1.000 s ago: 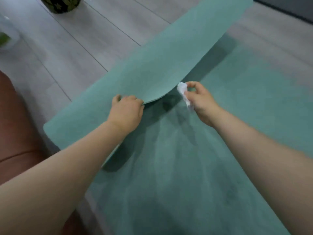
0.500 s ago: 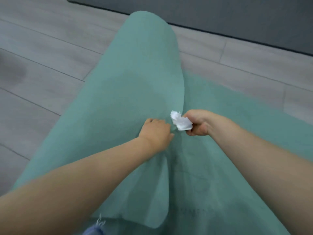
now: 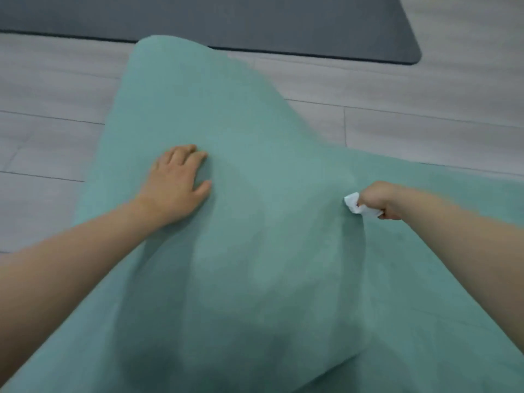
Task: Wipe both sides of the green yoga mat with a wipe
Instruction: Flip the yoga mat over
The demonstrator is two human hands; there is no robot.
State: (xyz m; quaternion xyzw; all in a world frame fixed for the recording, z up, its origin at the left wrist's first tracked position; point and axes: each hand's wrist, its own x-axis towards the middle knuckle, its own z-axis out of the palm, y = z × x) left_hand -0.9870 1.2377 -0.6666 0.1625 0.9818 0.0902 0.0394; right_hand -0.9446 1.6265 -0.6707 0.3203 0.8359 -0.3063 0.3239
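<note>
1. The green yoga mat (image 3: 255,251) lies on the pale wooden floor (image 3: 42,137). One part of it is folded over the rest, so that the underside faces up, and this folded part makes a raised, uneven hump in the middle of the view.

2. The left hand (image 3: 177,184) lies flat on the folded part, palm down, with the fingers straight and a little spread. It holds nothing; it only presses the mat.

3. The right hand (image 3: 381,201) is closed around a crumpled white wipe (image 3: 354,207). The wipe sticks out of the fist and is at the edge of the folded part, touching or almost touching the mat.

4. The step in hand seems to be the turning of the mat, so that the second side can be wiped. The flap is not yet flat.

5. The next move probably calls for the left hand to smooth the flap down and hold it steady. Then the right hand can bring the wipe onto the turned surface and rub along it.

6. A dark grey mat (image 3: 226,21) lies further away on the floor, apart from the green one.
</note>
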